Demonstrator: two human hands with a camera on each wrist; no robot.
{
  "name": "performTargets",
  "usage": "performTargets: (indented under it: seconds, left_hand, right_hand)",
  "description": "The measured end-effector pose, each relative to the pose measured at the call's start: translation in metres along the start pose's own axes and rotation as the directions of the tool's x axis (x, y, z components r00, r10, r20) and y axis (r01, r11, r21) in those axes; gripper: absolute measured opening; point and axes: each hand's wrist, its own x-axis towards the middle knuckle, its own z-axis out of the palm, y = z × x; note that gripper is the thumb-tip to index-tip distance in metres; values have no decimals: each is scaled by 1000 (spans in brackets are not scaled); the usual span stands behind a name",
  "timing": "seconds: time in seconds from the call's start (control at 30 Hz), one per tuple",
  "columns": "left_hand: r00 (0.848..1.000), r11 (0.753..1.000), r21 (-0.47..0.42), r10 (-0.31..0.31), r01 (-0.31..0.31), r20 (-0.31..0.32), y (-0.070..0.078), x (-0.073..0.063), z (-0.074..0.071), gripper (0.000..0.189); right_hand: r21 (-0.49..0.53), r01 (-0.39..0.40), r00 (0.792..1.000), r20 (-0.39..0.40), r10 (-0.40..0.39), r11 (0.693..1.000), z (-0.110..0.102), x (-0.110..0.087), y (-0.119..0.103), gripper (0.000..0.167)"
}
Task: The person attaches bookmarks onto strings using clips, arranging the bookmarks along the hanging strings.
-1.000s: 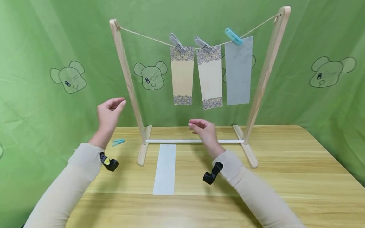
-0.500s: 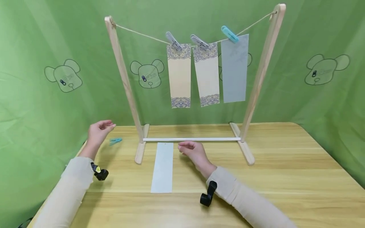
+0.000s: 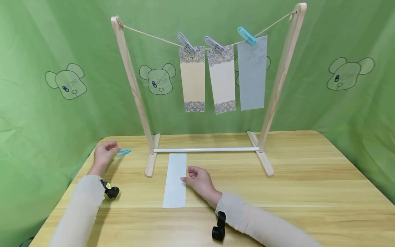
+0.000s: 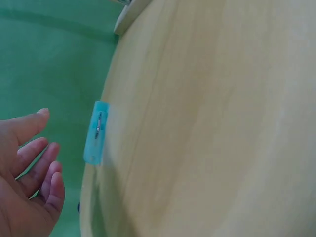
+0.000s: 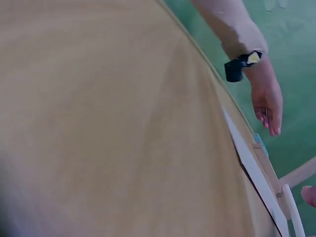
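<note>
My left hand (image 3: 104,156) is beside a teal clothespin (image 3: 124,152) on the table's left side. In the left wrist view a gap shows between its loosely bent fingers and the clothespin (image 4: 96,132). A pale blue paper bookmark (image 3: 174,185) with a small hole at its top lies flat on the tabletop. My right hand (image 3: 200,183) is at the bookmark's right edge, thumb and fingers spread apart. Its thumb overlaps the card in the head view; whether they touch I cannot tell. The right wrist view shows only one fingertip (image 5: 310,195) of that hand.
Behind stands a wooden frame (image 3: 134,82) with a white crossbar (image 3: 206,150) and a string (image 3: 151,35). A tan bookmark (image 3: 193,82), a white bookmark (image 3: 223,82) and a blue-grey bookmark (image 3: 252,75) hang from it by clothespins. Green cloth (image 3: 24,113) surrounds the table.
Both hands have come down from near the frame: the left to the clothespin, the right to the bookmark's edge. The head view has shifted slightly. The hanging bookmarks stay on the string.
</note>
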Motion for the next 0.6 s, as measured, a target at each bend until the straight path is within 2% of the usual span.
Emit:
performTargets:
  seconds: [0.2, 0.33, 0.43, 0.6]
  left_hand:
    - [994, 996, -32, -83, 81, -67, -8, 2, 4, 47]
    - [988, 990, -69, -130, 125, -85, -13, 2, 7, 47]
    - [983, 984, -86, -162, 154, -86, -18, 3, 11, 46]
    - [982, 982, -96, -172, 165, -76, -20, 3, 16, 46]
  right_hand:
    - [-166, 100, 995, 19, -98, 981, 14, -8, -2, 67]
    - [-260, 121, 993, 36, -116, 958, 23, -12, -3, 83]
    - [-335, 127, 992, 58, -115, 934, 27, -15, -3, 92]
    - [-437, 177, 984, 102, -146, 882, 26, -18, -2, 97]
